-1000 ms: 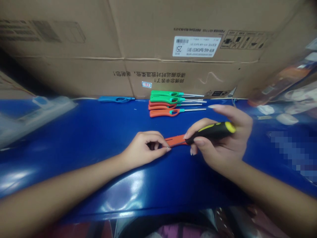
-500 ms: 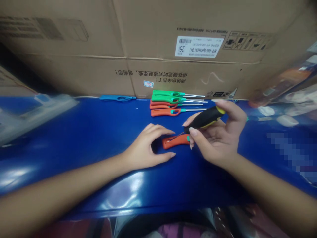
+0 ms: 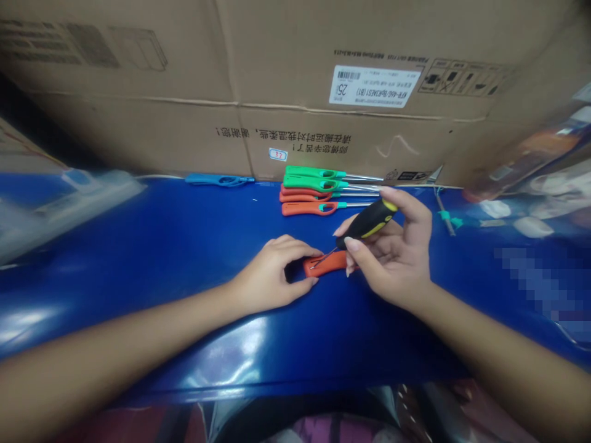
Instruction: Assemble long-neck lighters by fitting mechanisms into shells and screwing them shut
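Note:
An orange lighter (image 3: 327, 263) lies on the blue table (image 3: 166, 246) in front of me. My left hand (image 3: 272, 277) curls around the lighter's left end, thumb and fingertips pinching it. My right hand (image 3: 392, 252) grips a black-and-yellow screwdriver (image 3: 367, 223), tilted down to the left, its thin tip resting on the lighter's body. The lighter's right part is hidden behind my right fingers.
Several green and orange lighters (image 3: 318, 191) lie stacked at the table's back, a blue lighter (image 3: 219, 180) left of them. A big cardboard box (image 3: 295, 92) walls off the rear. Clear plastic bags (image 3: 69, 197) sit left; blurred packages (image 3: 530, 178) and a loose metal rod (image 3: 444, 212) right.
The screwdriver has tilted from nearly level to steeply slanted, tip now on the lighter. My left hand opened briefly, then closed again on the lighter's left end.

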`<state>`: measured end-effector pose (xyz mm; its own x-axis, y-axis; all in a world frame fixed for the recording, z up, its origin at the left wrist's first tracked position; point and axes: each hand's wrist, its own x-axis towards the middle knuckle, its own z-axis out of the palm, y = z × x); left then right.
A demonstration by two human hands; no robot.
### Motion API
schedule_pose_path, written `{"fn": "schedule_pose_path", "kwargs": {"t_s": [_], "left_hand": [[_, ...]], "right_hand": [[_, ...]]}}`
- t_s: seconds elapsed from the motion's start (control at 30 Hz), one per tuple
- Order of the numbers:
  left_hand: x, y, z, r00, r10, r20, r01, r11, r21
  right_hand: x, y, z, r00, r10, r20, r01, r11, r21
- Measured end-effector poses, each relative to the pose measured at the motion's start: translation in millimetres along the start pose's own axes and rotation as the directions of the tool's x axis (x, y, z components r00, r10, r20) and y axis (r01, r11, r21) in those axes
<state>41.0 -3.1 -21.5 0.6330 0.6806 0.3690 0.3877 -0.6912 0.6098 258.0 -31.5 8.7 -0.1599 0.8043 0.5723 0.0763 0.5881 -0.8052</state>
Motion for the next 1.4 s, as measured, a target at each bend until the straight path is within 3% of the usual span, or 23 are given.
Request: {"fn": "schedule_pose_path", "kwargs": {"t_s": [0.77,1.2,1.4], "left_hand": [[-0.5,-2.0,1.1,1.000,0.013,0.004,-0.013,1.000,0.015],[-0.8,-3.6,2.3,1.000,0.021,-0.002,-0.021,1.000,0.005],[-0.7,-2.8,2.5,1.000,0.023,-0.009,-0.023,1.000,-0.006]], "right_hand": [[-0.3,4.3,3.5,0.985,-0.158,0.071,0.165,0.982,-0.090],[-0.6,6.4,2.7,0.984,-0.165,0.073,0.171,0.981,-0.094],[9.0,2.3,3.8,0.981,-0.139,0.136,0.157,0.979,-0.129]]}}
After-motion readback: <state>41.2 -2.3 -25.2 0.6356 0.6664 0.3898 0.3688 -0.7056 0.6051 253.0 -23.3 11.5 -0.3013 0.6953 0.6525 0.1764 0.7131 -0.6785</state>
